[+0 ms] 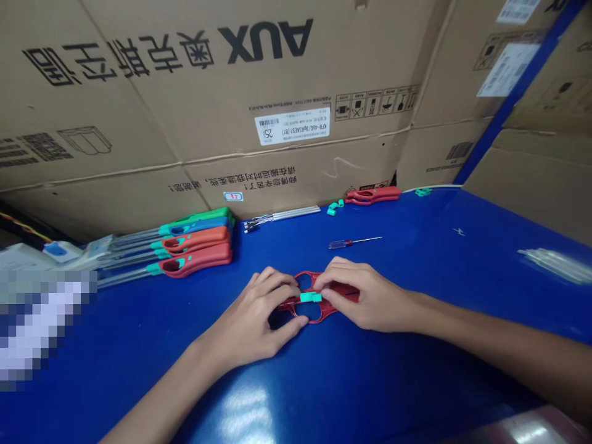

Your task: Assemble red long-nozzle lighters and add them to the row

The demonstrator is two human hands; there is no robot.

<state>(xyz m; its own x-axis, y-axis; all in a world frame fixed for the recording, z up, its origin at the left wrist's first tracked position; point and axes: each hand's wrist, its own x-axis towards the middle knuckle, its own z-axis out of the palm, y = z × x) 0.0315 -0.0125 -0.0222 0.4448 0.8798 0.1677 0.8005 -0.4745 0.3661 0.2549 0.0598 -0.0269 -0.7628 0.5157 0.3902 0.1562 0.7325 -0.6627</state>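
Observation:
A red plastic lighter handle shell (311, 308) lies flat on the blue table (351, 376), with a small teal trigger piece (310, 297) set across its middle. My left hand (259, 320) grips the shell's left end, fingers curled over it and thumb under. My right hand (358, 296) presses on the shell's right end, with its fingertips pinched beside the teal piece.
A row of finished long-nosed lighters (185, 243) lies at the left. Metal tubes (282, 216), a small screwdriver (354, 242), another red handle (372, 195) and loose teal pieces (333, 206) lie behind. Cardboard boxes (231, 92) wall the back.

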